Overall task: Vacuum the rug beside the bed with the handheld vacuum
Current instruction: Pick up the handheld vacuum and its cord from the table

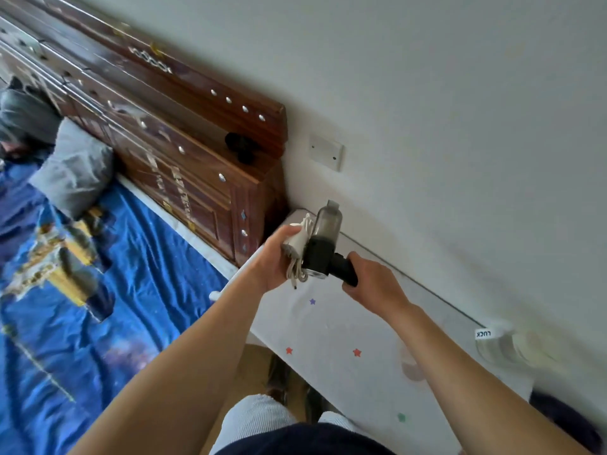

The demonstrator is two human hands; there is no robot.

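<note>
vacuum (323,249): likely light, rigid, cup (328,221) probably fragile | best held by handle (345,270) | right hand (372,285) fingers curled round handle | left hand (277,259) fingers clutching bundled cord (300,244)

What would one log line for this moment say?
left hand: holds white cable | right hand: grips handheld vacuum | place: above white table | rug: not in view

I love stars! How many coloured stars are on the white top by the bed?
4: purple star nearest the vacuum, left red star and right red star lower down, green star lowest. More may be hidden.
</note>
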